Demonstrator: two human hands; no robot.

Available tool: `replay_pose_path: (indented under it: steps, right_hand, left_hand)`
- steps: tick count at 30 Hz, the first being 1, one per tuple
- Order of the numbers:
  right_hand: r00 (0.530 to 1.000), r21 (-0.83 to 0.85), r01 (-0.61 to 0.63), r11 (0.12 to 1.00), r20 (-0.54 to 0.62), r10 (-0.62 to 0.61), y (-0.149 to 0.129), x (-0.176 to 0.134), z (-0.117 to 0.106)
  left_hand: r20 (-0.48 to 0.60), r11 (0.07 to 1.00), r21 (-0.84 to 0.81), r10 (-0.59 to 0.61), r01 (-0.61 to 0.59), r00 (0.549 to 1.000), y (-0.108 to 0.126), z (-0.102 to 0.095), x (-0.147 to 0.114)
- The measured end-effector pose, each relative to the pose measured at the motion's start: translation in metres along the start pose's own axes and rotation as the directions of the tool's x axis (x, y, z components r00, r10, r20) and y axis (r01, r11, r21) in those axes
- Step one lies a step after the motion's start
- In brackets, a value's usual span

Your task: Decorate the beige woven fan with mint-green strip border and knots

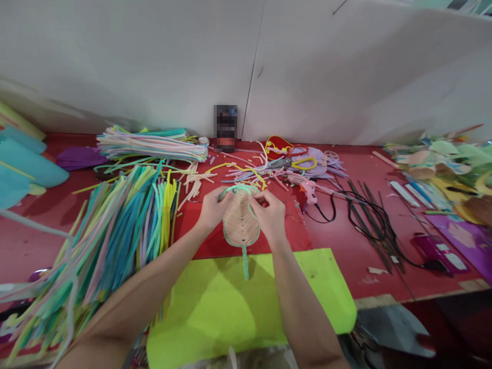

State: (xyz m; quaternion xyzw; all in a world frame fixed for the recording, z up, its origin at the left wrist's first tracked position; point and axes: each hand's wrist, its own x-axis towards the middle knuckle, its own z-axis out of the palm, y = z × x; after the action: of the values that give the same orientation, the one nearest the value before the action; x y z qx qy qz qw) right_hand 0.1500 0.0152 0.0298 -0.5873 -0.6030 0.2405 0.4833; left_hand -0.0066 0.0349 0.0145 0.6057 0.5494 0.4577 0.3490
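Beige leaf-shaped fan, chevron-ribbed (edged in green), straight green handle pointing nearward over lime-yellow sheet.

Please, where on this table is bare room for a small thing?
Two bare patches: the lime-green mat between the forearms, and the red tabletop between that mat and the dark sticks. Crowded: the left, under pipe cleaners, and behind the pink glue gun.

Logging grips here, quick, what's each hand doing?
Left hand: closed, holding the leaf-shaped piece.
Right hand: closed, pinching its upper right edge.
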Motion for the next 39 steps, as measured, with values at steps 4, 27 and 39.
replay_pose_path:
  steps: [4,27,39]
  right_hand:
    - [1.0,-0.001,-0.017,1.0,-0.002,0.017,0.0,0.0,-0.001]
    - [0.981,0.276,-0.162,0.947,0.151,0.123,0.035,0.016,0.001]
    - [0.966,0.437,-0.254,0.863,0.077,0.245,0.039,0.022,0.002]
  left_hand:
    - [-0.011,1.0,0.006,-0.006,0.006,1.0,-0.001,-0.001,0.001]
    - [0.031,0.937,-0.318,-0.142,0.144,0.989,-0.019,0.004,0.005]
    - [0.2,0.966,-0.037,0.257,-0.255,0.946,0.125,-0.05,-0.066]
